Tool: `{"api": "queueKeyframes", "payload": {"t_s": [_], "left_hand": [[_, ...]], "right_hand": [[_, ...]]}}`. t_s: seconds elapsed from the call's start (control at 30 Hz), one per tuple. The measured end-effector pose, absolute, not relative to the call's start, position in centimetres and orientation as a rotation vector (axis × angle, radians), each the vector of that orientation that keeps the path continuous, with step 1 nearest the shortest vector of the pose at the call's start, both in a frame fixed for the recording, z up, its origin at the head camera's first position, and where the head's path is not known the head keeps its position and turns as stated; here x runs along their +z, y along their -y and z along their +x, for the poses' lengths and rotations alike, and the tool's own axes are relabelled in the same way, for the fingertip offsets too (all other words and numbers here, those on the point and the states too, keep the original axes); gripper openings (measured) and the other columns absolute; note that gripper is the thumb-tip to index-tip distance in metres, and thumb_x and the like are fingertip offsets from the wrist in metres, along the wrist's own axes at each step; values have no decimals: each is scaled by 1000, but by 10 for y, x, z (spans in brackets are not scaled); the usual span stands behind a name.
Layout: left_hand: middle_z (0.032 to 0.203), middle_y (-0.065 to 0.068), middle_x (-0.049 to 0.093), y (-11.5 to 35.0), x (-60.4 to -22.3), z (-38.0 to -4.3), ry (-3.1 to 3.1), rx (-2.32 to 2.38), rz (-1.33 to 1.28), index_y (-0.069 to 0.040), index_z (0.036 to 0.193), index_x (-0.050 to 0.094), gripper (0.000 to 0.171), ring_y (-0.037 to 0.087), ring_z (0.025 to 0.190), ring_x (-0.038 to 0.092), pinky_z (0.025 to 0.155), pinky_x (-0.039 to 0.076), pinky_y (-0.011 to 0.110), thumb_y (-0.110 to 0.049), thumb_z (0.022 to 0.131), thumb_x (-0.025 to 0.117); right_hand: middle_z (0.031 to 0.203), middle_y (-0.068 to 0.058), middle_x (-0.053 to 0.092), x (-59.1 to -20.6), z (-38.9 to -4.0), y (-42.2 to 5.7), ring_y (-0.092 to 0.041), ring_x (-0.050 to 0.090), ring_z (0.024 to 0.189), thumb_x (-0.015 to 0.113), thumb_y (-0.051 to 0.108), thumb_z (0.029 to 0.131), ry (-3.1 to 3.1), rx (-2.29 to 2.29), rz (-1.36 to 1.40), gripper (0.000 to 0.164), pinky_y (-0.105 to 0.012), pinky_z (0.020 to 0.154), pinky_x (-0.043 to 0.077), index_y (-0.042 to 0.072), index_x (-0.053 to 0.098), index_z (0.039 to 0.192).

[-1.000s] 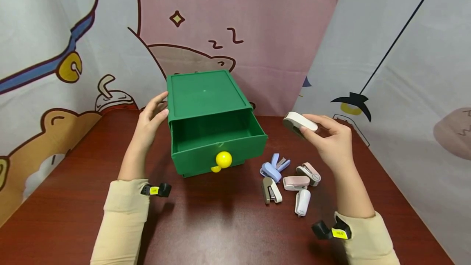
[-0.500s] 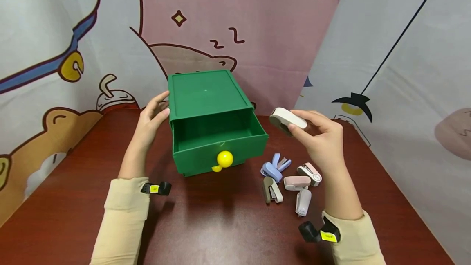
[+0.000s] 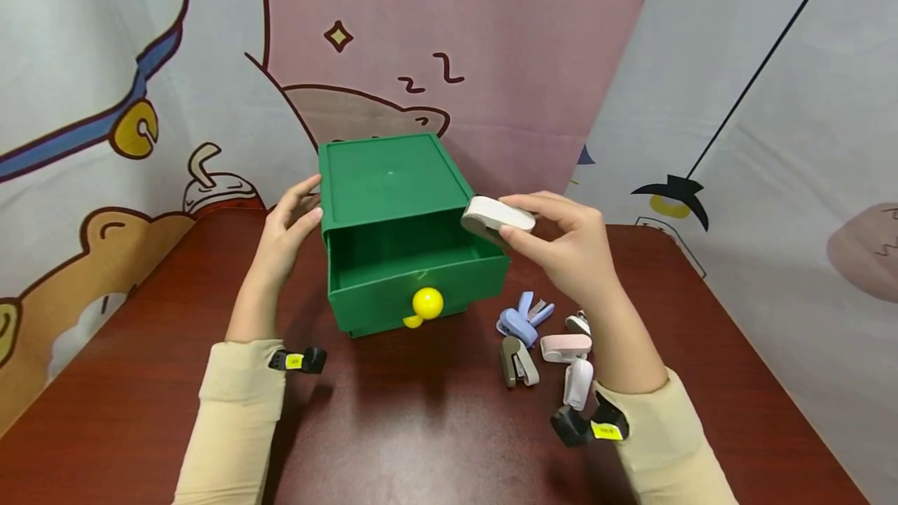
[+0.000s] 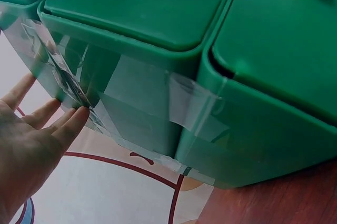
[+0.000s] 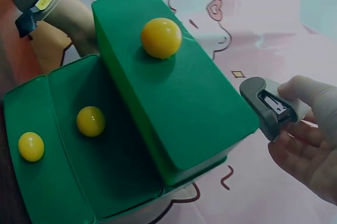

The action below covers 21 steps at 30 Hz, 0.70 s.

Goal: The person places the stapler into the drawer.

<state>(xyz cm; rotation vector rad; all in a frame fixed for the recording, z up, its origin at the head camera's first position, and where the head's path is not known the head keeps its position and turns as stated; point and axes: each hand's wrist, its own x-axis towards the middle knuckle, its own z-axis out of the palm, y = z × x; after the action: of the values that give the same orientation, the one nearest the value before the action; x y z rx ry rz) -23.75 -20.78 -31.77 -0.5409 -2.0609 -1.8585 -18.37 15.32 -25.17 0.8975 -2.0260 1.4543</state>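
Head view: a person's left hand (image 3: 286,224) rests relaxed, extended fingers against the left side of a green plastic box-shaped drawer cabinet (image 3: 393,174), grasping nothing. The right hand (image 3: 571,244) pinches a small white-and-grey stapler (image 3: 500,213) between thumb and fingers; it juts left past the fingertips and overlaps, in this view, the right edge of a pulled-out green plastic drawer (image 3: 372,304). One round yellow knob (image 3: 427,304) sits on the drawer front, nearer the person than either hand's fingers; part of another shows beneath. On the reddish-brown table (image 3: 393,427), below the right fingers, lie one taupe-and-white stapler (image 3: 508,365) spread apart, one pale pink stapler (image 3: 566,347), one white rounded stapler (image 3: 578,382), one stapler partly hidden by the forearm (image 3: 578,323), and blue plastic stapling pieces (image 3: 517,326), one stapler or two, I cannot tell. So one is held and five or six are on the table. My judgement: the drawer is ready, one stapler is lifted but not set down, and the others are not yet picked up.

Left wrist view: the left fingertips lie at clear tape (image 4: 187,98) on the cabinet's side; one yellow knob shows well to their right.

Right wrist view: three yellow knobs, on three green fronts, lie left of the right fingers, which grip the stapler near the uppermost front's corner.
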Motion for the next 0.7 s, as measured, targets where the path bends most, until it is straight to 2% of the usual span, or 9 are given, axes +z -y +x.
{"api": "queueKeyframes", "payload": {"t_s": [0.2, 0.43, 0.7], "left_hand": [[138, 15, 45, 208, -318, -237, 2062, -1864, -536, -11, 146, 41, 50, 24, 131, 38, 105, 28, 47, -18, 97, 51], [138, 16, 44, 207, -319, -238, 2054, -1873, -538, -11, 146, 41, 50, 25, 131, 38, 105, 28, 47, -18, 97, 51], [137, 18, 43, 207, -319, -239, 2046, -1876, -537, -10, 146, 41, 51, 27, 132, 37, 105, 29, 47, -17, 97, 51]], "right_hand": [[97, -6, 67, -248, -195, -144, -21, 58, 69, 73, 1, 83, 2156, 1514, 934, 24, -25, 56, 48, 3, 73, 106], [103, -8, 67, -249, -210, -138, -22, 65, 76, 72, 4, 85, 2292, 1528, 1041, 24, -30, 65, 54, 1, 72, 109], [96, -10, 70, -248, -217, -134, -19, 66, 74, 74, 5, 83, 2405, 1454, 1082, 27, -28, 64, 53, 1, 72, 110]]}}
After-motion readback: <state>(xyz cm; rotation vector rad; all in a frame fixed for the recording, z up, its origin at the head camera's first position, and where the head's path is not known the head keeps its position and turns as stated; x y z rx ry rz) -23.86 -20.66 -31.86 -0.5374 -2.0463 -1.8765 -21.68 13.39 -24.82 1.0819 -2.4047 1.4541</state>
